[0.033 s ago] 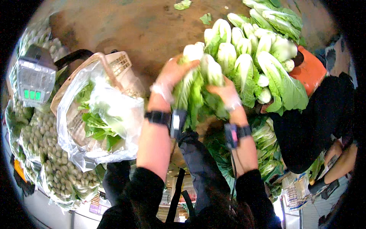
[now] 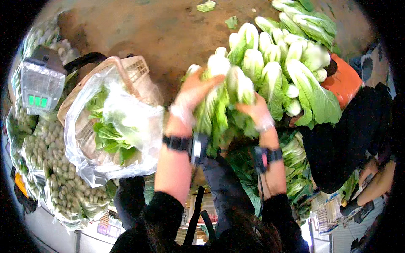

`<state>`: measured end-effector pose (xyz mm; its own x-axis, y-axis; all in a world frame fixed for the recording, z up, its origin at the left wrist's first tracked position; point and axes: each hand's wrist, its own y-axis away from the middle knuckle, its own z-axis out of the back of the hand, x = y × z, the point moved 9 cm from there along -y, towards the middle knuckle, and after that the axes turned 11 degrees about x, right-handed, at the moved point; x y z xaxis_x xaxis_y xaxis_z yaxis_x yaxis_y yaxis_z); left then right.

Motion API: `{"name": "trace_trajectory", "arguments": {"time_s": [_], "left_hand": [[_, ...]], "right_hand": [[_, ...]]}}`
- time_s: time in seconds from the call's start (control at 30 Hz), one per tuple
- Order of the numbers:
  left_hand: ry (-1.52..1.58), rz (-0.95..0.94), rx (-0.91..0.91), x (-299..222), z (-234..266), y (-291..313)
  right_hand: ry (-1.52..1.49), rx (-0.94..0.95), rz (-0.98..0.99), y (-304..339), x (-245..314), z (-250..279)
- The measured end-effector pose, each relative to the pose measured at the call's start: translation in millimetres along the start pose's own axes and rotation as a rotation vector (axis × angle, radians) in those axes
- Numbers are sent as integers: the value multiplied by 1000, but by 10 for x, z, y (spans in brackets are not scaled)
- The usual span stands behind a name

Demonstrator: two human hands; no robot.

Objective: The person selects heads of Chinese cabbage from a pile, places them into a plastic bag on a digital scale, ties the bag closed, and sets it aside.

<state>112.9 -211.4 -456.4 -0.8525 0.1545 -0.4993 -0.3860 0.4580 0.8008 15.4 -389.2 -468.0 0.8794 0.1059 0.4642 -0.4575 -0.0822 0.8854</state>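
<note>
My left hand (image 2: 192,95) and my right hand (image 2: 255,111), both in thin clear gloves with black bands on the wrists, grip a bunch of white-stemmed leafy cabbages (image 2: 219,105) from either side and hold it up in the middle of the view. Just behind the bunch lies a big pile of the same cabbages (image 2: 287,63). To the left of my left forearm stands a woven basket (image 2: 137,67) lined with a clear plastic bag (image 2: 126,114), with leafy greens (image 2: 107,135) inside it.
A grey digital scale (image 2: 40,84) with green digits sits at the far left. Below it lie clear bags of small green vegetables (image 2: 55,168). An orange crate (image 2: 346,80) stands behind the pile. A person in black (image 2: 350,139) is at the right. More greens (image 2: 295,160) lie under my right arm.
</note>
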Motion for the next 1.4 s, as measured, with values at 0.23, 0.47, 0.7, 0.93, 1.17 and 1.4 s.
{"name": "trace_trajectory", "arguments": {"time_s": [0.23, 0.47, 0.7, 0.93, 1.17, 1.4], "left_hand": [[320, -19, 37, 765, -215, 759], [-84, -289, -559, 757, 596, 191], [-476, -112, -668, 618, 482, 260], [-481, -135, -840, 677, 562, 384], [-419, -247, -695, 738, 488, 317], [-162, -22, -732, 1000, 595, 190]], "right_hand": [[-320, 321, -48, 695, -472, -353], [66, 3, 256, -363, 8, -857], [363, 177, 208, -628, -33, -853], [751, -96, 326, -1004, 1132, -550], [661, -243, 214, -1332, 833, -488], [646, 47, 370, -1177, 734, -459]]}}
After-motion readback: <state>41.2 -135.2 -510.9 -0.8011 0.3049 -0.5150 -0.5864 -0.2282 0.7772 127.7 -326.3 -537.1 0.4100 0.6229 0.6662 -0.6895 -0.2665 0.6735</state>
